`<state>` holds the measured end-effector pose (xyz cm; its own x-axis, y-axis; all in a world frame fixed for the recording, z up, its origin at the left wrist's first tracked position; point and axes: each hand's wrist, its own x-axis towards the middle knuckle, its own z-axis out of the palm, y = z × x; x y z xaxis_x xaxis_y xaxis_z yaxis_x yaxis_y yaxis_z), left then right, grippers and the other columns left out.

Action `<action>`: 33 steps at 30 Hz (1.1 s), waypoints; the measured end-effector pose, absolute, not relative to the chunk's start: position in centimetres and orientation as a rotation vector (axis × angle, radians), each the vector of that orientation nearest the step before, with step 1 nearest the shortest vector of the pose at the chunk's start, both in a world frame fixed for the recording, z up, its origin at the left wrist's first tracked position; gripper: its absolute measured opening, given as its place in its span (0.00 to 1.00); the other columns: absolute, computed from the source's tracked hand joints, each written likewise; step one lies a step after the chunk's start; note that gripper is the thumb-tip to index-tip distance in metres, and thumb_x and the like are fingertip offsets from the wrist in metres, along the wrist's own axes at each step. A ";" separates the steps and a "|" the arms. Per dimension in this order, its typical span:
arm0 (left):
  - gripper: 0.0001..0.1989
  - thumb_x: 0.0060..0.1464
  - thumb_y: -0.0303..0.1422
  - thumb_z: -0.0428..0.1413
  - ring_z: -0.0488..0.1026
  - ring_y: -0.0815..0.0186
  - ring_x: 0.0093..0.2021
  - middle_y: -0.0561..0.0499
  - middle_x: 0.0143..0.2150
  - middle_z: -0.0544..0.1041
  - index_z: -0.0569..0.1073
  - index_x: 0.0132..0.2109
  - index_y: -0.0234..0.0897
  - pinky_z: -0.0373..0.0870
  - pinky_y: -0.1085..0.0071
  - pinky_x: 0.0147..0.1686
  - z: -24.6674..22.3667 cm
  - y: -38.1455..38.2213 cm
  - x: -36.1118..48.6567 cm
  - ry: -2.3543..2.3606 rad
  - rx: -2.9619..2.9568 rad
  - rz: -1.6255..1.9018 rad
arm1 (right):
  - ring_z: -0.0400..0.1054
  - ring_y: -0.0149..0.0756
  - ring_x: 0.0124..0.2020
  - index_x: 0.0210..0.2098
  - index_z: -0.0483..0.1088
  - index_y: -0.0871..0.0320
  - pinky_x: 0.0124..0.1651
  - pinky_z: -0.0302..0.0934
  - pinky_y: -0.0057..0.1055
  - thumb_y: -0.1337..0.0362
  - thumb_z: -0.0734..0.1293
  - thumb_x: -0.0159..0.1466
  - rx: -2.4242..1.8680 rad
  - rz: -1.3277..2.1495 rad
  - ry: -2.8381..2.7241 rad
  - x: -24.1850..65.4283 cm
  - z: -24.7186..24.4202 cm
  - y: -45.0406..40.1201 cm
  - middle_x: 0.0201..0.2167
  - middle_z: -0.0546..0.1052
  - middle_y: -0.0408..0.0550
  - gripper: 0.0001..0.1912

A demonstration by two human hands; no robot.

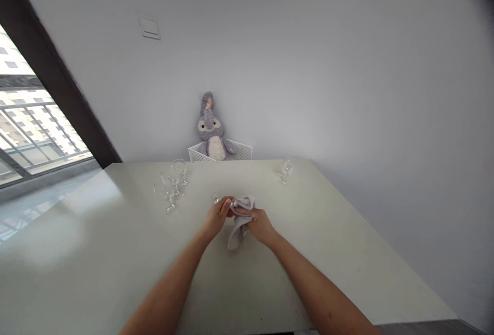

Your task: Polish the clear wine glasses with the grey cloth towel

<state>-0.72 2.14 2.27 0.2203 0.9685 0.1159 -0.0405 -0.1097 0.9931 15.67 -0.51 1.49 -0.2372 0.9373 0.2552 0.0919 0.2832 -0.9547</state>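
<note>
— Where the wine glass (215, 199) now?

— Held sideways, inside the fingers of the left hand (218, 216), with only a small clear end showing past those fingers. Rest of the glass mostly hidden.

— And the fingers (226, 205) of that hand?

— Curled and pressed together around the glass, not spread. Exact place of the fingertips hidden, so impossible to tell.

— Right hand (260, 225)?

— Fingers close together, pinching a gray cloth (239, 227) against the glass, just beside the left fingers. Lower part of the cloth hanging below the fingers, toward the table (347, 252).

— Good way to hold such thin glass?

— Probably yes. Soft pressure only, cloth always between right fingers and glass, no twisting force on the thin stem. Hands low and near the table, for less risk from a fall.

— And around the fingers?

— Beyond the left fingers, more wine glasses (172, 186) standing close together. Beyond the right fingers, one more wine glass (287, 170), well apart. Far past all fingers, a stuffed toy (209, 129) in a white mesh basket (239, 152).
</note>
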 end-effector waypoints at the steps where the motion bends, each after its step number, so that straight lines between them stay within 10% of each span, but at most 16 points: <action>1: 0.16 0.47 0.37 0.56 0.72 0.63 0.36 0.47 0.35 0.75 0.72 0.44 0.36 0.68 0.68 0.39 2.3 2.0 -0.6 0.928 1.411 1.161 | 0.68 0.38 0.33 0.37 0.73 0.50 0.39 0.61 0.37 0.68 0.64 0.50 -0.952 1.244 -1.445 15.6 1.4 -0.5 0.30 0.75 0.43 0.15; 4: 0.20 0.45 0.33 0.57 0.69 0.64 0.44 0.46 0.46 0.72 0.70 0.48 0.39 0.64 0.69 0.44 2.7 1.5 -0.5 0.811 1.474 1.203 | 0.67 0.34 0.28 0.42 0.71 0.55 0.32 0.62 0.33 0.62 0.66 0.51 -0.798 1.567 -1.071 15.4 1.4 -0.6 0.31 0.75 0.46 0.17; 11: 0.16 0.48 0.42 0.52 0.69 0.67 0.25 0.51 0.26 0.73 0.73 0.39 0.35 0.67 0.72 0.28 1.7 2.4 -0.9 1.060 1.441 1.202 | 0.67 0.39 0.37 0.33 0.74 0.52 0.39 0.60 0.33 0.68 0.68 0.46 -0.903 1.210 -1.418 13.8 1.7 -1.7 0.30 0.76 0.43 0.13; 17: 0.20 0.48 0.37 0.54 0.69 0.63 0.42 0.47 0.45 0.72 0.68 0.50 0.39 0.64 0.71 0.41 1.7 1.4 -0.1 0.852 1.567 1.226 | 0.65 0.30 0.19 0.36 0.71 0.58 0.22 0.56 0.25 0.58 0.65 0.52 -0.834 1.573 -0.916 13.9 1.5 -1.2 0.23 0.74 0.45 0.14; 24: 0.13 0.50 0.40 0.51 0.68 0.65 0.28 0.51 0.27 0.74 0.74 0.38 0.38 0.63 0.72 0.30 1.1 2.0 -0.8 1.178 1.529 1.253 | 0.64 0.29 0.20 0.33 0.73 0.56 0.24 0.58 0.26 0.64 0.67 0.48 -0.874 1.448 -1.252 13.2 0.8 -1.4 0.20 0.72 0.41 0.12; 33: 0.19 0.48 0.36 0.54 0.69 0.66 0.37 0.49 0.39 0.73 0.69 0.49 0.42 0.63 0.71 0.40 1.6 1.5 0.2 0.952 1.583 1.256 | 0.67 0.36 0.25 0.35 0.71 0.58 0.29 0.61 0.33 0.48 0.60 0.54 -0.824 1.552 -0.972 14.7 1.3 -0.6 0.26 0.74 0.49 0.21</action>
